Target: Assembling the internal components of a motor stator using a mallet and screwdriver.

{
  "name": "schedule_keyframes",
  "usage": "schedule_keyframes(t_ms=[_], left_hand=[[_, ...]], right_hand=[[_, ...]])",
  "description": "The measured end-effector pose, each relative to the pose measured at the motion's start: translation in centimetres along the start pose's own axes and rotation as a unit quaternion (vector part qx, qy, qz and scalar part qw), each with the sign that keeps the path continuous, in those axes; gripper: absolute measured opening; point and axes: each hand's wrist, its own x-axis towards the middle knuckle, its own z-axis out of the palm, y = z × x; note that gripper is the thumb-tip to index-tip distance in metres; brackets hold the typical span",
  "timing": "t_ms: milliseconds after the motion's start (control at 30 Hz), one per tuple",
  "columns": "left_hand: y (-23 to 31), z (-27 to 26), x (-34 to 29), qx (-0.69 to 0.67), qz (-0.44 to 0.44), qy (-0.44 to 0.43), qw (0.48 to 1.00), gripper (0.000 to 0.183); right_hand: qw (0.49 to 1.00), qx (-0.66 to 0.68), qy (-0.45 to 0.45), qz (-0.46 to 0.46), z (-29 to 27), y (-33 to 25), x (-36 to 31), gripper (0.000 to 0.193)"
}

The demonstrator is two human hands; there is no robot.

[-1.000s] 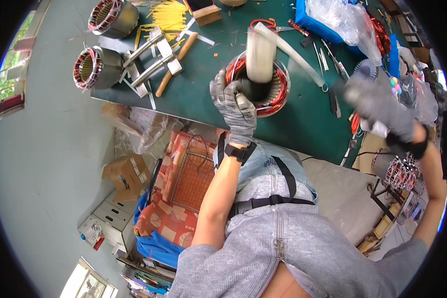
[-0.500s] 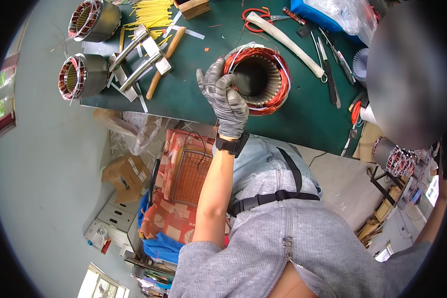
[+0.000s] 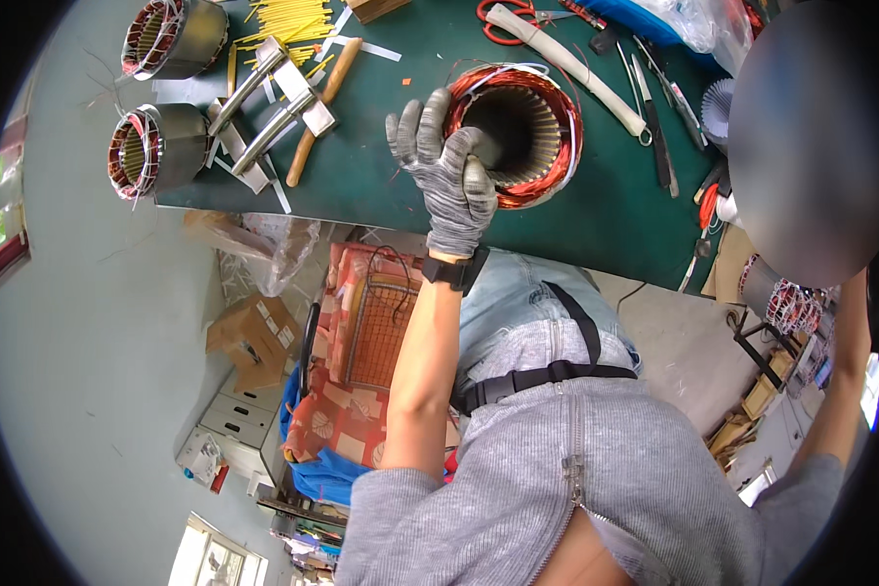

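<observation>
A stator (image 3: 565, 161) with red-orange copper windings and pale lacing stands on the green bench, its ribbed bore facing up. My left hand (image 3: 446, 176), in a grey striped glove, is at its left rim. Some fingers lie outside the winding; a finger and the thumb bend over the edge toward the bore, closed on the rim. Thin wire ends stick up beside the winding. My right forearm (image 3: 847, 361) rises at the right edge; a large blurred grey patch covers the area at its end, so that hand's fingers cannot be made out.
Two wound stators (image 3: 171, 146) stand at the bench's left end, beside a metal fixture (image 3: 278, 122) and a wooden stick (image 3: 324, 112). Yellow strips (image 3: 288, 24), red scissors (image 3: 503, 21), a pale handle-shaped piece (image 3: 566, 68) and a knife (image 3: 657, 137) lie around. A patterned chair (image 3: 347, 391) is below.
The view has shifted slightly. My left hand's fingers have spread and changed their hold at the stator's rim, and the stator looks tilted differently. My right forearm has risen further into view.
</observation>
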Motion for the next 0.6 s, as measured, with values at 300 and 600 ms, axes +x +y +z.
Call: schedule_keyframes(t_ms=[300,600], left_hand=[[-0.9,0.3,1.1,0.024,0.031,-0.032,0.999,0.031],[-3.8,-2.5,0.9,0.039,0.035,-0.094,0.994,0.037]], right_hand=[[0.866,-0.363,-0.108,0.326,12.8,-0.6,-4.3,0.019],[0.735,-0.593,-0.273,-0.185,12.2,4.3,-2.4,0.031]])
